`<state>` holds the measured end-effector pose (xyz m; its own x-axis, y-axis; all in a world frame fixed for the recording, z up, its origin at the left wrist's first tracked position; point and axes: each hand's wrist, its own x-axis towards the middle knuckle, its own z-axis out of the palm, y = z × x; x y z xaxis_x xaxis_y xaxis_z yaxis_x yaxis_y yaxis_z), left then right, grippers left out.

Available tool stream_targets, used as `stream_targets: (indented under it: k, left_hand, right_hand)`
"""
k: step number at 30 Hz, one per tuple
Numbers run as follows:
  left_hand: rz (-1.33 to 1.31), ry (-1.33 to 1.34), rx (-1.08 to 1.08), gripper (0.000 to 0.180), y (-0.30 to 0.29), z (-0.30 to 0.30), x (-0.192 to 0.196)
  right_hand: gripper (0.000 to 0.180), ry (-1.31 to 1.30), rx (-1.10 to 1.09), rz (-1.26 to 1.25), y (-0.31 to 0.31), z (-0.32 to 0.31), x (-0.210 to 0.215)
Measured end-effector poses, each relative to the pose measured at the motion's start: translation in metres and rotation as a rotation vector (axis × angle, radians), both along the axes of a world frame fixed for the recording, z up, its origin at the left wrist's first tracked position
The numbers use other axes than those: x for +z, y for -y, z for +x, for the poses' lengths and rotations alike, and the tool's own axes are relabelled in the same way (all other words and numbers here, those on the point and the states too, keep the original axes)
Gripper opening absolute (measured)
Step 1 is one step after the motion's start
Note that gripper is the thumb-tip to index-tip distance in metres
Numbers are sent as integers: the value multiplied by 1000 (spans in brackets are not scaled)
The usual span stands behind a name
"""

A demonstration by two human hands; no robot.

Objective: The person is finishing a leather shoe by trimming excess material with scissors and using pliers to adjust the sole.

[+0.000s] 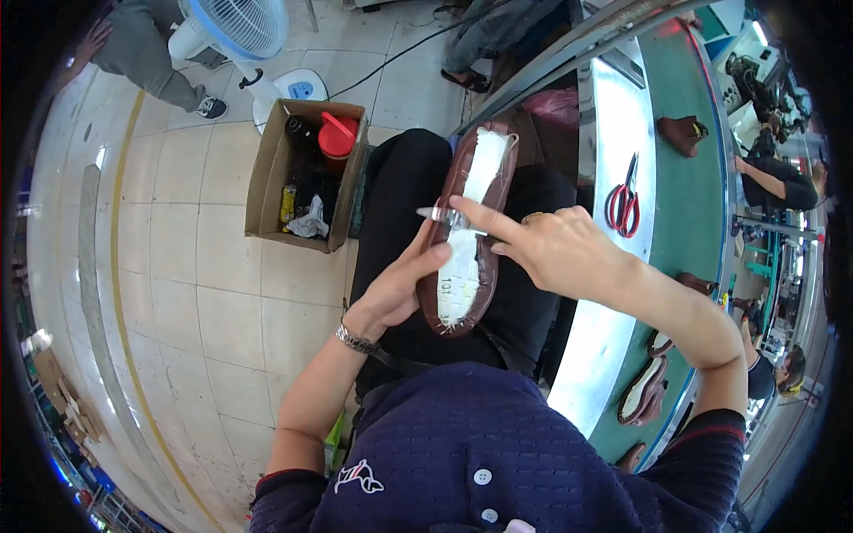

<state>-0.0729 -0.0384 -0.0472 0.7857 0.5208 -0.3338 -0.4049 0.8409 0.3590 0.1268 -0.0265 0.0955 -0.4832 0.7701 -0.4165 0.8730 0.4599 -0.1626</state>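
A brown leather shoe upper (pixel 453 312) lies bottom up across my lap, its white insole (pixel 486 164) facing me and wrinkled leather folded around the rim. My left hand (pixel 395 284) grips it from the left side, thumb pressed on the insole and the other fingers partly hidden beneath. In my right hand (pixel 564 250) is a short knife (pixel 437 214), its pointed blade lying across the middle of the shoe with the tip toward the left. My right index finger stretches along the blade. Most of the knife's handle is hidden in that hand.
Red-handled scissors (pixel 625 206) rest on the metal bench (pixel 593 311) to my right. Beyond it, a green conveyor (pixel 689 209) carries several brown shoes. A cardboard box (pixel 258 200) with a red jug stands left of my legs, near a fan (pixel 244 31). Other people are nearby.
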Motion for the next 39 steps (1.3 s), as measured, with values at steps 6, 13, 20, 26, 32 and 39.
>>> stream_targets:
  k: [6, 13, 20, 26, 32, 39]
  left_hand:
    - [184, -149, -30, 81, 2, 1, 2]
    - [119, -214, -105, 101, 5, -7, -7]
    - [50, -215, -270, 95, -49, 11, 6]
    - [158, -361, -351, 81, -68, 44, 28]
    - [482, -292, -257, 117, -44, 32, 43]
    - [933, -249, -166, 155, -26, 38, -17]
  right_hand:
    - [70, -334, -41, 172, 21, -4, -1]
    - [72, -290, 17, 91, 32, -7, -2]
    - [69, -363, -72, 181, -16, 18, 14]
    - [64, -249, -167, 97, -18, 52, -8]
    - [49, -1237, -1047, -290, 34, 77, 19]
    - [35, -1461, -1113, -644, 92, 86, -44]
